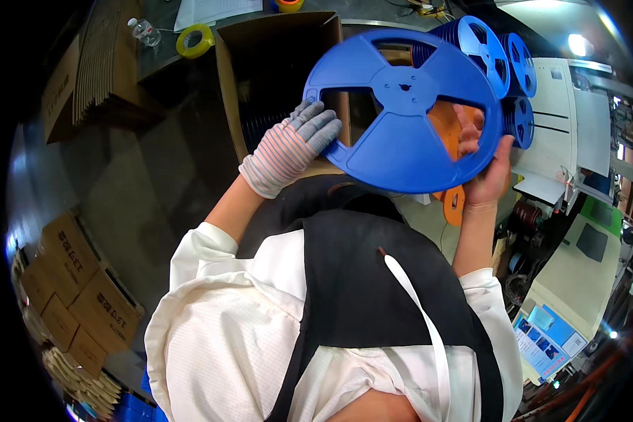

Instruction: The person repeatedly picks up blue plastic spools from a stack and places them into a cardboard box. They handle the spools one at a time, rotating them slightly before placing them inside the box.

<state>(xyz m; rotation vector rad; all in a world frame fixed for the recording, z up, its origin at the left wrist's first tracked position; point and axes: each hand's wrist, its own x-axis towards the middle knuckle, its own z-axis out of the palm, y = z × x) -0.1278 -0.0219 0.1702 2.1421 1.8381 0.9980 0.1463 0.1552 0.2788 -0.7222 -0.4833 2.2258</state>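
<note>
A large blue plastic reel [394, 144] with a round hub and wide cutouts is held up in front of me, its flat face turned toward me. My left hand [292, 145], in a striped glove with grey fingers, grips the reel's left rim at a cutout. My bare right hand [487, 165] holds the right rim, with its fingers showing through a cutout. Behind the reel's left side stands an open cardboard box [232, 95], with dark ribbed edges low inside it.
Stacked blue reels [487, 53] stand at the upper right, with an orange reel piece [454, 205] below. Yellow tape [195, 41] and a plastic bottle [145, 32] lie at the upper left. Flattened cartons [105, 60] lean at the left; closed boxes [84, 281] are stacked lower left.
</note>
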